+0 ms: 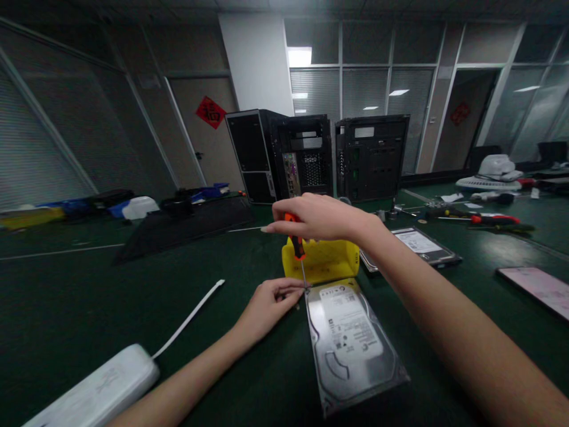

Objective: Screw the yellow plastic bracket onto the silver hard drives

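Observation:
A silver hard drive [351, 362] with a white label lies flat on the green table, its far end at a yellow plastic bin [324, 261]. From above, my right hand [317, 216] grips an orange and black screwdriver [299, 246] by its handle. The shaft points down, and its tip meets the drive's far left corner. Right beside that tip is my left hand [275, 299], its thumb and fingers pinched together at the corner. Whatever they pinch is too small or hidden to make out.
Behind the bin stand two black computer cases [373, 157]. A second hard drive [415, 246] lies to the right, with a pink phone [537, 287] beyond it. A white power strip [102, 385] is at front left. Tools, including a red-handled screwdriver [493, 219], lie at far right.

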A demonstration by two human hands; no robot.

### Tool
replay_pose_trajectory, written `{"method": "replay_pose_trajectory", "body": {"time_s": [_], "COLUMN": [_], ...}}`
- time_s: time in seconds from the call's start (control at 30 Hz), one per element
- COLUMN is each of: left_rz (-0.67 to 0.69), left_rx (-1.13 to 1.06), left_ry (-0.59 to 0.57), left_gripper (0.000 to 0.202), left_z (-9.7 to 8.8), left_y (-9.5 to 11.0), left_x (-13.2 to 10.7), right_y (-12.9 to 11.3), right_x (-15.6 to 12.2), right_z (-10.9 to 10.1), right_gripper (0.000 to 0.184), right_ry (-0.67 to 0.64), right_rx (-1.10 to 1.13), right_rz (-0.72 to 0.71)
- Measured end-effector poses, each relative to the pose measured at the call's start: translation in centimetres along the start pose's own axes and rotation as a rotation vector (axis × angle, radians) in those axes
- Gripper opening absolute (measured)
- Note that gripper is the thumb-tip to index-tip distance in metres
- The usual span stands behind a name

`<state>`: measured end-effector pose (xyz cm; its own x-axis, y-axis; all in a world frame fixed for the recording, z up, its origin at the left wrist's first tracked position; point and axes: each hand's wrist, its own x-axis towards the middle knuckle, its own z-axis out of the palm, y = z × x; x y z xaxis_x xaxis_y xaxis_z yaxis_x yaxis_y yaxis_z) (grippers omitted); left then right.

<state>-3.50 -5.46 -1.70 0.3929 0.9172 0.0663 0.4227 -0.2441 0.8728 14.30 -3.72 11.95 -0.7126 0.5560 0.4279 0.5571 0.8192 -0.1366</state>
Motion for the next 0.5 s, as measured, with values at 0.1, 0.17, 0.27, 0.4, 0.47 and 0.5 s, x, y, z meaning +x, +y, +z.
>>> {"method": "replay_pose_trajectory", "body": {"time_s": [0.1,0.17,0.27,0.4,0.47,0.5], "left_rz": [-0.003,-0.001,0.001,-0.006,-0.008,-0.009], "left_rx": [-0.016,-0.024,-0.03,-0.028,-0.022,-0.017], "left_ry": [0.0,-0.004,-0.009,-0.009,-0.005,-0.003], "left_gripper": [0.028,0.027,0.027,0.027,0.027,0.027], "left_z": [0.01,0.01,0.01,0.02,0.03,0.03], "left_y": [-0.13,-0.2,-0.22,-0.02,0.1,0.13], "left_x": [0.04,0.06,0.07,0.05,0.04,0.03], "right_y": [-0.1,-0.17,-0.19,-0.09,-0.09,-0.13], "right_x": [-0.1,-0.14,-0.14,-0.08,-0.06,-0.06], "right_z": [-0.08,-0.19,-0.31,-0.26,-0.22,-0.21], "right_gripper": [0.029,0.026,0.026,0.035,0.043,0.047], "right_ry": [-0.006,-0.025,-0.056,-0.115,-0.13,-0.137], "right_rx": [-0.009,0.01,0.056,0.154,0.173,0.176], "right_rz": [0.022,0.024,0.022,0.035,0.044,0.049]}}
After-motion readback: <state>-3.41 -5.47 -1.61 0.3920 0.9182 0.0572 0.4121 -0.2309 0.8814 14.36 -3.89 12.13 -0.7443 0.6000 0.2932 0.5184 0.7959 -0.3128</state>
